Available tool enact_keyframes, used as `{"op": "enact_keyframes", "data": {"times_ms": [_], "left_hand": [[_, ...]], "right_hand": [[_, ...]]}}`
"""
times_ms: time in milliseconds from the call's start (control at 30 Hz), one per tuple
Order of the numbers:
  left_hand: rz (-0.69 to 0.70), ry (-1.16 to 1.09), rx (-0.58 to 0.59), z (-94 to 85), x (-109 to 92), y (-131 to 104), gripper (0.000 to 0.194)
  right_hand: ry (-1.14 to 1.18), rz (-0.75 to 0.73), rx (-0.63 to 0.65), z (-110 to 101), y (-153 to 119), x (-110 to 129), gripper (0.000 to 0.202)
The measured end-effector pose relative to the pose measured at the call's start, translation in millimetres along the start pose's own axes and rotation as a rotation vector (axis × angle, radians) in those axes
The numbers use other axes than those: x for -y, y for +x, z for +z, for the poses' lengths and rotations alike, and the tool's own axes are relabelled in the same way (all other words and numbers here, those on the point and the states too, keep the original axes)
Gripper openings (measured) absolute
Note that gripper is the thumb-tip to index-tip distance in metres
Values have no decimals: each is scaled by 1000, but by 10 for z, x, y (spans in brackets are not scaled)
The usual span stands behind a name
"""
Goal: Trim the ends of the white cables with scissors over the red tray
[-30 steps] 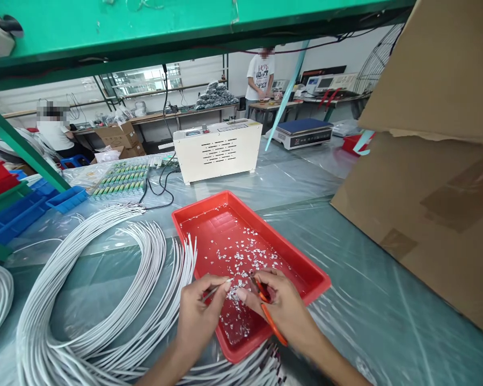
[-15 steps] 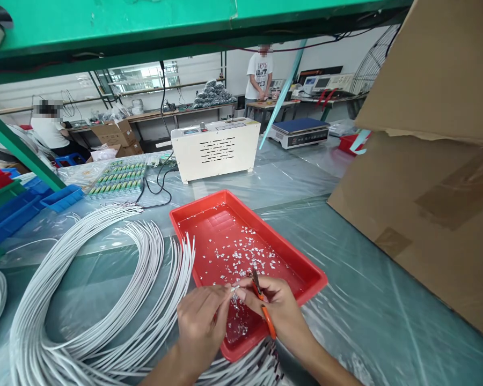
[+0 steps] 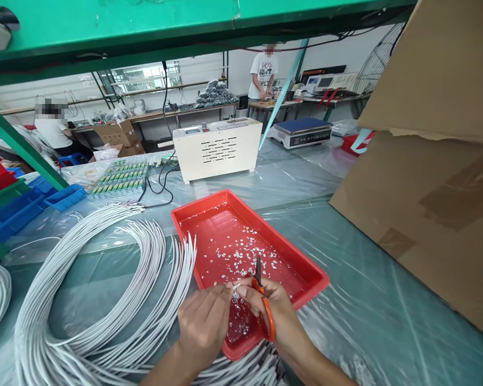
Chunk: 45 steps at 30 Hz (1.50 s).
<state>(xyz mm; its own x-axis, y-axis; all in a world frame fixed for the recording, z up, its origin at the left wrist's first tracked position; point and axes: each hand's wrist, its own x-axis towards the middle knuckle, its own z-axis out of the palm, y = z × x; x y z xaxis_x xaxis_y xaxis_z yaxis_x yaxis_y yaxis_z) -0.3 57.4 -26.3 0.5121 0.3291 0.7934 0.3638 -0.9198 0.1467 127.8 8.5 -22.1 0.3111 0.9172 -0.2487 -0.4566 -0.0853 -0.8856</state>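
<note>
Over the near end of a red tray (image 3: 279, 241), my left hand (image 3: 205, 321) is closed in a pinch on a white cable (image 3: 236, 287); only a short bit of its tip shows. My right hand (image 3: 284, 311) holds orange-handled scissors (image 3: 270, 317), their dark blades pointing up and away. Its thumb and a fingertip also meet at the cable tip, close to the left fingertips. Small silvery-white scraps (image 3: 245, 254) are scattered on the tray floor. To the left lies a big coil of white cables (image 3: 36, 311), and more cable ends (image 3: 249, 367) lie below the tray.
A cream-coloured machine (image 3: 217, 153) stands behind the tray, with a blue-topped scale (image 3: 301, 131) to its right. Large cardboard boxes (image 3: 418, 187) wall off the right side. Blue bins (image 3: 66, 198) sit at left. A green shelf (image 3: 185, 21) hangs overhead. Two people are in the background.
The scissors have turned in my right hand, so the blades stand more upright and the handle loop shows more. Both hands stay together at the cable tip. The view has shifted slightly.
</note>
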Motion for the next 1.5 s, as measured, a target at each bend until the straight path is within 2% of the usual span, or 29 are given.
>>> {"op": "enact_keyframes", "data": {"times_ms": [133, 300, 533, 633, 733, 800, 867, 1000, 1067, 1133, 1267, 1333, 1400, 1500], "left_hand": [[-78, -55, 52, 9, -22, 6, 18], [-287, -268, 99, 35, -45, 6, 15], [-806, -746, 289, 20, -66, 98, 15], [-934, -941, 409, -8, -25, 175, 24], [-951, -986, 496, -33, 15, 220, 26], [-900, -881, 478, -40, 18, 209, 21], [-755, -684, 420, -38, 2, 163, 16], [-327, -343, 226, -12, -34, 47, 15], [-261, -297, 170, -6, -42, 29, 16], [-350, -355, 202, -16, -44, 52, 14], [-686, -595, 357, -52, -26, 151, 18], [-816, -695, 338, -59, -6, 185, 23], [-914, -783, 281, -56, 17, 200, 24], [-980, -877, 244, -51, 46, 207, 24]], "right_hand": [[19, 3, -14, 19, 10, 30, 22], [24, -18, -48, 19, 32, 39, 22], [12, -39, -53, -13, 37, 45, 19], [-13, -65, -57, -54, 45, 14, 15], [-42, -75, -52, -79, 55, -16, 13], [-49, -64, -38, -77, 60, -19, 12], [-51, -54, -26, -63, 62, -5, 12], [-73, -47, -11, -38, 53, 34, 14], [-100, -58, -7, -36, 46, 42, 16], [-135, -88, -8, -38, 39, 44, 17], [-222, -174, 15, -56, 28, 67, 16], [-306, -237, 11, -88, 35, 90, 14], [-519, -353, -30, -139, 58, 114, 15], [-969, -565, -112, -225, 112, 136, 25]]}}
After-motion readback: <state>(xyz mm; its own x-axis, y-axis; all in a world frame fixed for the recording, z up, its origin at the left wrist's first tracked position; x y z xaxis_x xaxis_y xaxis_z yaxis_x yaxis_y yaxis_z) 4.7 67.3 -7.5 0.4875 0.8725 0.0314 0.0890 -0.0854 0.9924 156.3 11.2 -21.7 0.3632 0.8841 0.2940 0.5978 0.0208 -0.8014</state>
